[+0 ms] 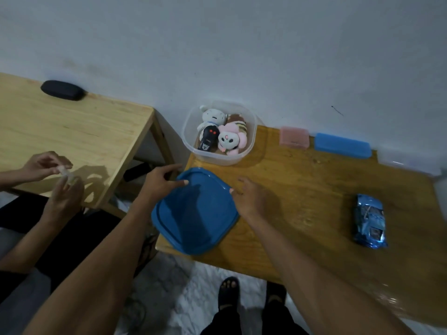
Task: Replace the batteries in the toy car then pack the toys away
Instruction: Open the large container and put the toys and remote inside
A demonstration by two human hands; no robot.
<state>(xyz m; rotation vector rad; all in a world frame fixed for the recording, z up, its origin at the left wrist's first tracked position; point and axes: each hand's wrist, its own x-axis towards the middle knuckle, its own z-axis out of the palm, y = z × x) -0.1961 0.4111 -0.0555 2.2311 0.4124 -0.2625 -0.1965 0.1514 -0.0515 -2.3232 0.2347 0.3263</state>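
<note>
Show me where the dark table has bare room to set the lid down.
Free: the stretch between the blue lid and the toy car, in front of the pink case. Crowded: the far left corner, filled by the clear tub.

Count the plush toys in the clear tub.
3 visible in the clear tub: a white plush at back left, a brown striped plush at back right, a pink plush in front. More may be hidden underneath.

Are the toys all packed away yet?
Nearly. The plush toys and remote already sit in the clear box. Both hands, left and right, touch the blue lid, which is not on yet. The car lies out on the table; its batteries can't be seen.
</note>
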